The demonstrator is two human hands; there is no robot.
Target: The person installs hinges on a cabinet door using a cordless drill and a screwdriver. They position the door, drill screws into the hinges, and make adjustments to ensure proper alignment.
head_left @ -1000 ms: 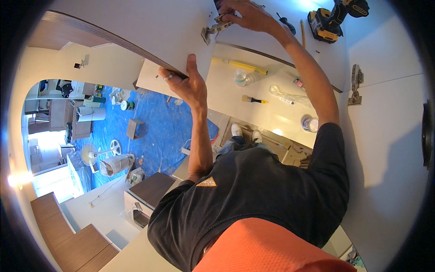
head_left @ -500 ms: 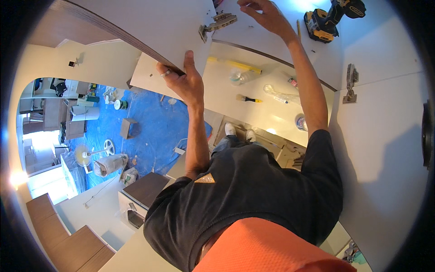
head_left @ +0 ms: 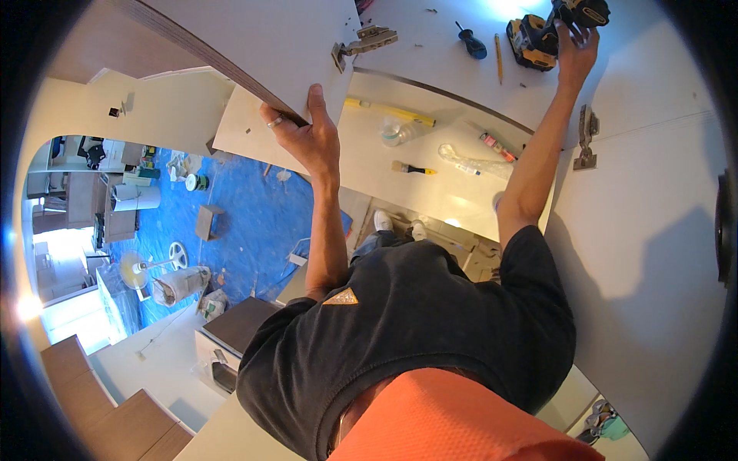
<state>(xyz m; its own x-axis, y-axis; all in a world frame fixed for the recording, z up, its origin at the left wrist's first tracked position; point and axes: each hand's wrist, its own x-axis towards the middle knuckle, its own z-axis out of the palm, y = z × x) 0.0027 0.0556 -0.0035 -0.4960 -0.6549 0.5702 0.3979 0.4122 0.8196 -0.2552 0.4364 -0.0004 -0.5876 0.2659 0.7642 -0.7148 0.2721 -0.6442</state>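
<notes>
My left hand (head_left: pixel 311 146) grips the lower edge of a white cabinet door panel (head_left: pixel 254 54), thumb on its white face and fingers around the edge. A metal concealed hinge (head_left: pixel 364 44) stands out from that door. At the upper right, my right hand (head_left: pixel 576 58) is closed around the handle of a black and yellow cordless drill (head_left: pixel 534 42), which sits on the white cabinet surface. The drill's front end is partly cut off by the dark rim. Near it lie a dark screwdriver (head_left: pixel 472 44) and a yellow pencil (head_left: pixel 499 60).
Below, a pale countertop (head_left: pixel 369 154) holds a yellow level (head_left: pixel 392 111), a clear bottle (head_left: pixel 396 133), a paintbrush (head_left: pixel 413 167) and a red tube (head_left: pixel 496 146). Another hinge (head_left: pixel 586 138) projects from the right-hand panel. Blue sheeting (head_left: pixel 254 207) covers the floor, with a fan (head_left: pixel 138 269) on it.
My right hand has moved right from above the cabinet surface to the drill's handle, uncovering the screwdriver. My left hand keeps its grip on the door.
</notes>
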